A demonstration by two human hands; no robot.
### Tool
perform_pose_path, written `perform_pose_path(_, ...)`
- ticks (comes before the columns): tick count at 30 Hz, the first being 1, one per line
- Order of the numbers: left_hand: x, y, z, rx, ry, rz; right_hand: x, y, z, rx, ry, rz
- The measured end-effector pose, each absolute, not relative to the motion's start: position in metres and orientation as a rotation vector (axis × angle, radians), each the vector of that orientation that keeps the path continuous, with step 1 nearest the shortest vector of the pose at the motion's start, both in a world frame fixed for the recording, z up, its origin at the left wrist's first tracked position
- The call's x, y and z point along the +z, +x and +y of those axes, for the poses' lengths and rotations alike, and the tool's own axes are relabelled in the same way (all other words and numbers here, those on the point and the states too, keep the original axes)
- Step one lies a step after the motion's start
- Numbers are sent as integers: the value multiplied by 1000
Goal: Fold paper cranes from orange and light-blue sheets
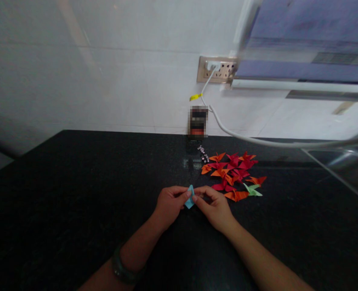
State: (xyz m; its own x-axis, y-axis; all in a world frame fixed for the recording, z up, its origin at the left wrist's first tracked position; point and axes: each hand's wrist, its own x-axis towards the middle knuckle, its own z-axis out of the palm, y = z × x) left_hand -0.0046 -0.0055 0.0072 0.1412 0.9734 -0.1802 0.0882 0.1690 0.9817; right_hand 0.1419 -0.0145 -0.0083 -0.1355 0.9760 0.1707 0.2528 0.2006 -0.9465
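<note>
A small folded piece of light blue paper [190, 203] is held upright just above the dark countertop, its lower end a point. My left hand [170, 205] pinches its left side between thumb and fingers. On the other side, my right hand [213, 207] grips the paper's right edge in the same way, and the two hands nearly meet. Right behind my right hand lies a group of folded paper cranes [232, 161] in red and orange. One pale green paper crane [253, 190] sits at the group's right front. A bangle circles my left wrist.
The black countertop [76, 194] runs to a tiled wall. A blurred-out upright object [199, 123] leans there, with a patterned strap [203, 154] before it. A white cable [245, 140] hangs from the wall socket [217, 69] and runs right, towards a sink edge [339, 173].
</note>
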Motion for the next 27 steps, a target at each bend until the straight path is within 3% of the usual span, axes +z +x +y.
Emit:
perform_pose_path(14,7,-4,-6,935,1184,1246,-5,142,-12,1104,-1229,-1527)
perform_pose_path(21,9,-4,-5,905,1135,1204,-5,146,-8,1317,-1184,-1281)
perform_pose_path(27,7,-5,-5,910,1078,1168,-6,148,-9,1227,-1265,-1428)
